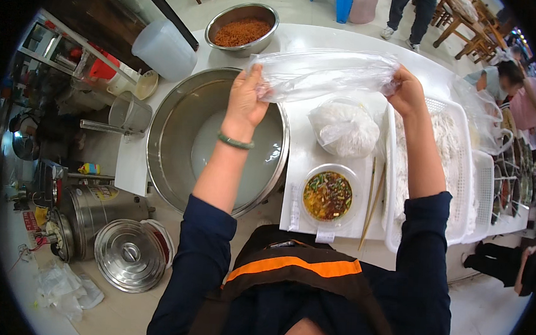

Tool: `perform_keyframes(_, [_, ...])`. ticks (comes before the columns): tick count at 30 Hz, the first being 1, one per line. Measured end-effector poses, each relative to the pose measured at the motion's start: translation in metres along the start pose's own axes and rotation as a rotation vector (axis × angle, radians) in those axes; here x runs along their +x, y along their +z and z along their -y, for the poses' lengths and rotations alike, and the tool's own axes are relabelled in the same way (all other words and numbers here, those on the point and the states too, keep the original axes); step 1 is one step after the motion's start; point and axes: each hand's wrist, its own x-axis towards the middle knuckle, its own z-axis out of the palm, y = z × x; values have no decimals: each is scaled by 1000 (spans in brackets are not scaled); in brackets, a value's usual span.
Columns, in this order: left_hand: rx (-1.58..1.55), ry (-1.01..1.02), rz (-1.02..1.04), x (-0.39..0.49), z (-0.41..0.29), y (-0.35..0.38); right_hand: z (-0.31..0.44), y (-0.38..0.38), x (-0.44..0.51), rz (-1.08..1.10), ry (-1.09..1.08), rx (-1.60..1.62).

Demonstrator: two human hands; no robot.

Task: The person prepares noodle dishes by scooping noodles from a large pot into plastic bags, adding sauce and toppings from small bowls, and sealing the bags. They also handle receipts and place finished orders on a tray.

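Note:
A clear plastic bag [324, 74] is stretched sideways above the white table. My left hand [249, 97] grips its left end, over the rim of a large steel pot [171, 171] of cloudy liquid. Its right end is in my right hand [404, 88], above a white basket [465, 179] of white noodles. Below the bag, a tied clear bag of white food [346, 128] sits in a round plastic container. Nearer to me stands a clear tub of dark, oily sauce with chopped greens [327, 196], with wooden chopsticks [372, 204] to its right.
At the far edge is a steel bowl of orange-red food [244, 32], beside a whitish plastic bucket [165, 48]. A clear measuring jug [131, 113] stands left of the pot. A steel lid [129, 255] lies lower left. People stand and bend at the right; another stands beyond the table.

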Motion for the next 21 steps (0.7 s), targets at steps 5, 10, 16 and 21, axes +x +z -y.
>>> perform_keyframes(5, [180, -33, -201, 69, 57, -11, -19, -25, 70, -107, 57, -171])
perform_keyframes(10, [418, -57, -158, 88, 99, -20, -41, -34, 96, -352, 30, -994])
perform_keyframes(16, [470, -16, -143, 101, 105, -27, -50, -38, 95, -456, -342, -1980])
perform_keyframes(21, [471, -68, -185, 112, 115, -24, -73, -1, 73, -177, -1010, -1779])
